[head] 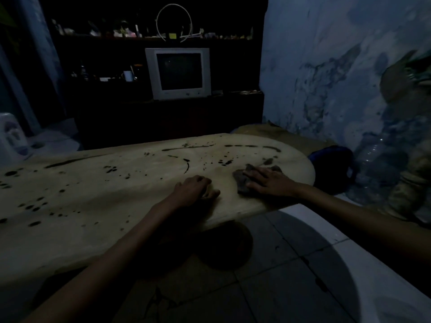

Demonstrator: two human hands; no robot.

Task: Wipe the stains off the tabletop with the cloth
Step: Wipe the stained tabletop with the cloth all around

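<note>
A pale wooden tabletop (98,206) with rounded ends fills the left and middle of the dim view. Dark stains (186,165) lie across it as drops, streaks and dashes, thickest along the far edge and at the left. A dark crumpled cloth (241,180) lies near the table's right end. My right hand (265,181) presses flat on the cloth, fingers spread, covering its middle. My left hand (196,187) rests on the bare wood just left of the cloth, fingers curled, holding nothing.
A grey CRT television (178,73) stands on dark shelving behind the table. To the right are a peeling blue wall (326,66), a clear plastic bottle (373,164) and a blue bag (331,159). Tiled floor (291,264) lies below the table's near edge.
</note>
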